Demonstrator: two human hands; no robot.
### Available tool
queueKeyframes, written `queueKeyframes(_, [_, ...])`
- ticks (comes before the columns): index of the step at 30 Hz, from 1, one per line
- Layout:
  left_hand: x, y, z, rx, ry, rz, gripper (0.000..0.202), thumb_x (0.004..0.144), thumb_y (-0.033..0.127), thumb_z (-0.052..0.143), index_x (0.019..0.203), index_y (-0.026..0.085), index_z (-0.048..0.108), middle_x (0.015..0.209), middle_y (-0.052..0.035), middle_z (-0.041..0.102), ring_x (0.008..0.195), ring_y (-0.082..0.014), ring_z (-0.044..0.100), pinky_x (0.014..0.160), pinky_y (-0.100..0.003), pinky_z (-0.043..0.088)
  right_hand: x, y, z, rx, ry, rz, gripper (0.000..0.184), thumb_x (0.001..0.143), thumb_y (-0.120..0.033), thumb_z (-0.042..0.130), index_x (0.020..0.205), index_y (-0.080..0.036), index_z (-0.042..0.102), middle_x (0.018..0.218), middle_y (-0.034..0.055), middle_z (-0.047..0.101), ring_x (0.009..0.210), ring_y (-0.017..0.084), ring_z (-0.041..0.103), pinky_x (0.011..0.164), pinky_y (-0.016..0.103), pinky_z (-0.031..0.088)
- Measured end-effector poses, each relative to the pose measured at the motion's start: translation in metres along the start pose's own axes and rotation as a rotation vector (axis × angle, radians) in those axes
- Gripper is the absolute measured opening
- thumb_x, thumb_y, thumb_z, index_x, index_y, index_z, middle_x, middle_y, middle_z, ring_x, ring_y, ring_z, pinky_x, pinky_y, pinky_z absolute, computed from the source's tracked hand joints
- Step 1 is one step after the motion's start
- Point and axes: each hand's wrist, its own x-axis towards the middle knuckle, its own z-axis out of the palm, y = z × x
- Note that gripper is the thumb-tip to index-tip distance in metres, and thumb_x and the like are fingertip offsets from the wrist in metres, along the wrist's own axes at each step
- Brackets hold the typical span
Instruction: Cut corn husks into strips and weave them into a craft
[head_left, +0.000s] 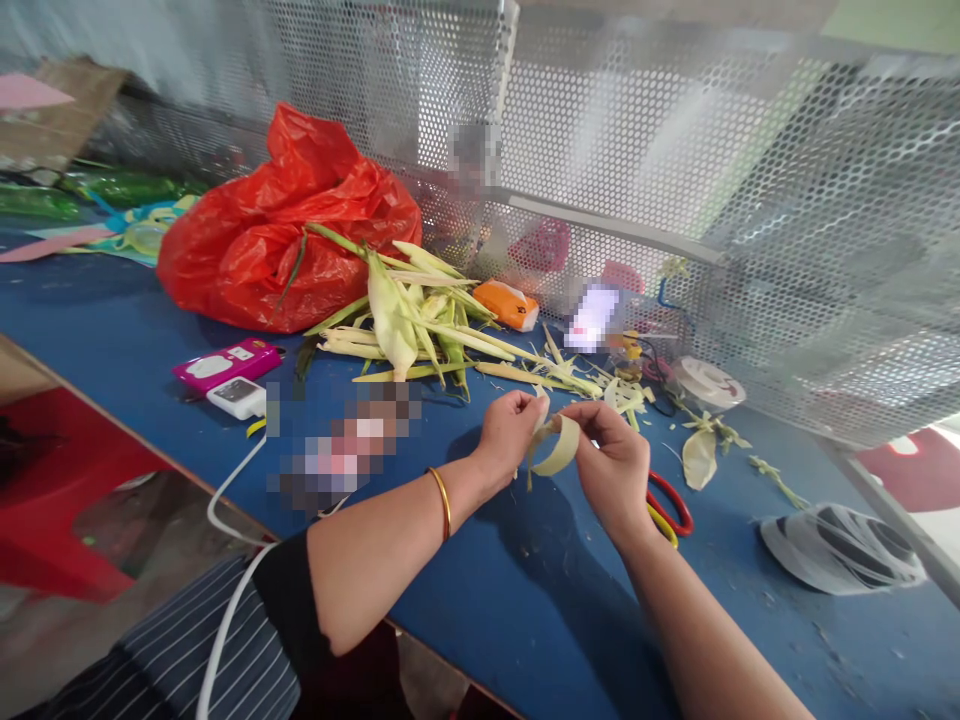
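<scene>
My left hand [512, 430], with a gold bangle on its wrist, pinches one end of a pale green corn husk strip [559, 450]. The strip curls in a loop across to my right hand [613, 455], whose thumb and fingers close on the other end. Both hands are just above the blue table. Beside my right hand lie scissors [679, 505] with red and yellow handles, their blades hidden. Beyond my hands is a heap of corn husks [394, 320], with torn scraps scattered to its right.
A red plastic bag [292, 230] sits behind the husks. Left are a magenta box [229, 365] and a white charger [238, 397] with a cable. An orange tissue pack [508, 305], a tape roll [709, 383] and a spool of clear strand [844, 548] stand near the perforated metal screen [615, 140].
</scene>
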Motion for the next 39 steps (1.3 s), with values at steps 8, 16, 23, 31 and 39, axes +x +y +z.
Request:
queueKeyframes(8, [0.002,-0.002,0.002,-0.009,0.039,-0.053,0.026,0.082,0.034,0.06,0.064,0.017,0.054,0.055,0.004,0.051,0.049,-0.0076,0.042,0.052,-0.021,0.034,0.001,-0.009,-0.019,0.181,-0.145,0.03,0.004,0.077,-0.021,0.071,0.081,-0.021,0.07,0.072,-0.0005,0.068,0.064,0.014,0.06,0.06,0.025,0.048])
queueKeyframes(16, [0.0,0.003,0.0,-0.064,-0.001,-0.082,0.026,0.086,0.028,0.058,0.064,0.018,0.051,0.05,0.006,0.049,0.037,-0.0055,0.04,0.042,-0.02,0.029,0.007,-0.036,-0.049,0.513,-0.435,0.134,0.012,0.075,-0.029,0.079,0.074,-0.021,0.071,0.067,0.0016,0.07,0.059,0.015,0.065,0.054,0.025,0.05])
queueKeyframes(23, [0.0,0.011,0.001,-0.02,0.028,-0.182,0.027,0.089,0.022,0.056,0.064,0.018,0.049,0.05,0.0066,0.048,0.037,-0.0055,0.047,0.038,-0.019,0.026,0.01,-0.039,-0.068,0.933,-0.484,0.18,0.033,0.065,-0.039,0.085,0.06,-0.024,0.055,0.046,-0.0096,0.044,0.026,0.004,0.031,0.031,0.021,0.031])
queueKeyframes(31, [-0.011,0.014,0.005,-0.091,-0.217,-0.158,0.015,0.088,0.021,0.058,0.074,0.016,0.054,0.062,0.0029,0.061,0.049,-0.0095,0.061,0.047,-0.019,0.044,0.022,0.017,-0.038,0.458,-0.12,0.682,0.036,0.046,-0.029,0.09,0.07,-0.016,0.066,0.06,-0.0005,0.06,0.051,0.01,0.052,0.042,0.021,0.039])
queueKeyframes(39, [-0.018,0.02,0.005,-0.005,-0.459,-0.346,0.009,0.086,0.014,0.055,0.077,0.015,0.056,0.074,-0.0032,0.07,0.052,-0.0122,0.066,0.035,-0.017,0.031,0.017,0.03,-0.028,0.54,-0.256,0.73,0.028,0.05,-0.03,0.086,0.062,-0.016,0.065,0.051,-0.0047,0.05,0.046,0.007,0.04,0.043,0.021,0.033])
